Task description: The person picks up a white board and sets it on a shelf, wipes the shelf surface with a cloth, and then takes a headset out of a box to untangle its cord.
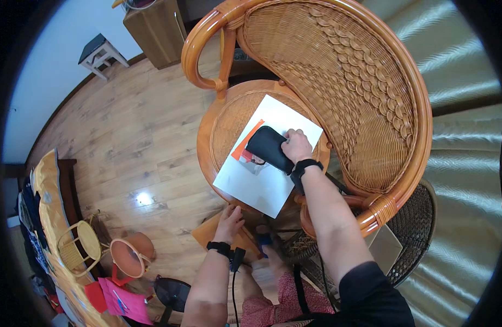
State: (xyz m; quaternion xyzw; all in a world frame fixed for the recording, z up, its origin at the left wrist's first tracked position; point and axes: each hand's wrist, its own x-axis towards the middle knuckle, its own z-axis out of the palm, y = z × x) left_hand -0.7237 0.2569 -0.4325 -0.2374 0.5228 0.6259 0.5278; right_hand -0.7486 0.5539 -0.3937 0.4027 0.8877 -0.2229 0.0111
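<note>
Wooden floorboards are running under a big rattan armchair (338, 82), and on its woven seat a white sheet of paper (256, 185) is lying flat. On that sheet a black, rounded device (267, 147) is resting, partly covering an orange shape (245, 144) at the paper's upper left part. The person's right hand (296, 146) is closing around the device's right end, fingers wrapped over it, a black band showing at the wrist. The left hand (229, 220) is hanging lower, just below the paper's near edge, by the seat's front; its fingers are loosely curled and I cannot tell whether it is gripping anything. Off to the left, well apart from the chair, a small round wicker stool (79, 245) is standing, with an orange-red bucket (130, 256) just beside it.
</note>
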